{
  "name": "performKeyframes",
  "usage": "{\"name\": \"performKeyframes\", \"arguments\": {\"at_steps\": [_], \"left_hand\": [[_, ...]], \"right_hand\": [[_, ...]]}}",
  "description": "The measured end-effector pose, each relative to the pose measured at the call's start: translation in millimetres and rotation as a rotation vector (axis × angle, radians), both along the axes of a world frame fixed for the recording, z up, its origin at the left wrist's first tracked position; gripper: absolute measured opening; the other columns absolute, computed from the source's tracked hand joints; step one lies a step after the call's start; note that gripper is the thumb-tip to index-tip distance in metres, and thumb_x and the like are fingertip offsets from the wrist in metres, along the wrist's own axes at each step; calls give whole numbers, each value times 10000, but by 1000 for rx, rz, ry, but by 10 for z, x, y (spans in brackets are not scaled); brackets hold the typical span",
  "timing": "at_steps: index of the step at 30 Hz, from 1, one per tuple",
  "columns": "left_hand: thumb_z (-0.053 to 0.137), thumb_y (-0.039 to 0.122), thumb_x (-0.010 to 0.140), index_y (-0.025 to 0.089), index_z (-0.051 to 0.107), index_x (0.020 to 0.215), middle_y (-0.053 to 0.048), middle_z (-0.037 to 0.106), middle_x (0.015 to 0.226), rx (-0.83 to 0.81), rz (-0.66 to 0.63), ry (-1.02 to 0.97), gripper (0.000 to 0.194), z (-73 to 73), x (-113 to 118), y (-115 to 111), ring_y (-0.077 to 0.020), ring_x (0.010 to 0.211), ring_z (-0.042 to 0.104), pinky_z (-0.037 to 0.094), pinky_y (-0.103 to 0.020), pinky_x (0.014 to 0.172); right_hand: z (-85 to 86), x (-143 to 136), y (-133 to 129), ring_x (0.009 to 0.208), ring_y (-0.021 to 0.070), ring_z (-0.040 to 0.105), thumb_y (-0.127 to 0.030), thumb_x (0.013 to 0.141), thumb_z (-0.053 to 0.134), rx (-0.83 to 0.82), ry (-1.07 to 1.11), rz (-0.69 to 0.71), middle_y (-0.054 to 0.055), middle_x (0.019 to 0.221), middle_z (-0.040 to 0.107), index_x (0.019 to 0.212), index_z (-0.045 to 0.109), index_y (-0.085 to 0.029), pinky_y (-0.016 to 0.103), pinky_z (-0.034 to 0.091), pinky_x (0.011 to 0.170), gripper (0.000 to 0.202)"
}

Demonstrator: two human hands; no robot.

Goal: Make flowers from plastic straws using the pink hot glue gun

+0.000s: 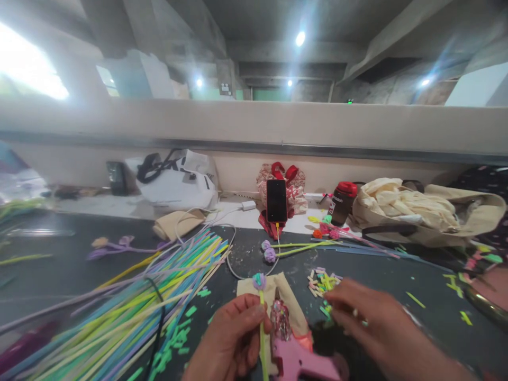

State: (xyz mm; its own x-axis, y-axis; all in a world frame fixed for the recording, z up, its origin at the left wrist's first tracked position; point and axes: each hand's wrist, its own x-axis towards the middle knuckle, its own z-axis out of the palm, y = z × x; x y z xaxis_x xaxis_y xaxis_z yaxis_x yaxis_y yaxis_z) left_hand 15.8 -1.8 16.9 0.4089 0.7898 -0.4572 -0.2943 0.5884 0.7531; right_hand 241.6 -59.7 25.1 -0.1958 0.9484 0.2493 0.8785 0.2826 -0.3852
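Note:
My left hand (238,330) is closed around a yellow-green pipe-cleaner stem (262,338), held upright between thumb and fingers. A small purple and teal ball-shaped flower (259,281) tops it. Just right of the stem, a pink glue gun (299,360) lies with its nozzle end on a beige cloth (291,301). My right hand (363,317), somewhat blurred, is at the edge of a pile of short cut pipe-cleaner pieces (323,283). Its fingers are drawn together, with a pale bit showing by them; what they hold is unclear.
A large bundle of coloured pipe cleaners (159,301) spreads over the left, beside loose green pieces (174,338). Beyond my hands lie two purple-tipped stems (301,248), and a phone (277,201) on a cable leans on a patterned bag. A red-lidded bottle (343,203) stands right.

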Motion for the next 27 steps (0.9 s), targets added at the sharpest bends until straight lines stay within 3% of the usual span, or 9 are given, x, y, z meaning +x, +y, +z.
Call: {"name": "performKeyframes", "arguments": {"at_steps": [2,4,8,13,17,20,25,27], "left_hand": [[737,282,555,145,582,577,16,571,522,-12,-7,-1,208,14,1,-18,-37,381,431,365,-133,394],[739,264,559,137,592,571,10,575,523,-32,3,-4,194,37,3,-34,-44,399,466,380,-124,391],[724,177,570,128,607,587,3,580,517,-76,34,-144,128,91,-2,-43,-78,454,549,492,-164,492],[675,71,616,102,605,637,-24,590,524,-93,-2,-266,80,129,-38,-30,-88,468,581,490,-140,455],[640,39,641,112,570,593,-23,584,520,-67,4,-256,111,154,-41,-27,-87,474,584,499,-146,478],[666,56,618,118,558,563,-26,595,527,-48,-14,-257,137,151,-26,-46,-90,476,581,511,-171,507],[691,149,626,127,579,626,-3,596,518,-51,-31,-217,115,26,-14,-62,-30,356,451,417,-131,410],[697,189,623,122,577,608,-5,592,512,-49,-99,-225,138,-42,-14,-39,-23,345,428,387,-132,400]], "right_hand": [[172,204,15,652,141,570,-200,861,446,-15,-12,-66,-1,725,597,834,565,-225,237,425,584,124],[207,362,48,626,142,569,-234,861,458,-57,-60,-99,-2,699,601,785,571,-214,242,418,575,138],[-14,426,138,645,144,599,-232,863,449,-180,-203,-86,4,700,638,733,602,-202,233,412,583,203],[-275,251,276,670,173,619,-197,784,525,-173,-266,-132,19,758,654,775,623,-206,235,388,567,99],[-328,227,350,636,225,623,-147,721,530,-178,-329,-212,66,726,656,733,623,-175,255,343,514,97],[-346,319,369,648,196,621,-116,735,492,-192,-328,-199,33,721,658,702,624,-202,239,349,531,161],[-342,509,369,689,171,612,-199,830,438,-166,-278,-153,20,756,630,776,639,-232,241,397,609,210],[-338,557,364,691,174,609,-247,863,404,-145,-257,-139,32,775,606,798,641,-225,257,409,627,246]]}}
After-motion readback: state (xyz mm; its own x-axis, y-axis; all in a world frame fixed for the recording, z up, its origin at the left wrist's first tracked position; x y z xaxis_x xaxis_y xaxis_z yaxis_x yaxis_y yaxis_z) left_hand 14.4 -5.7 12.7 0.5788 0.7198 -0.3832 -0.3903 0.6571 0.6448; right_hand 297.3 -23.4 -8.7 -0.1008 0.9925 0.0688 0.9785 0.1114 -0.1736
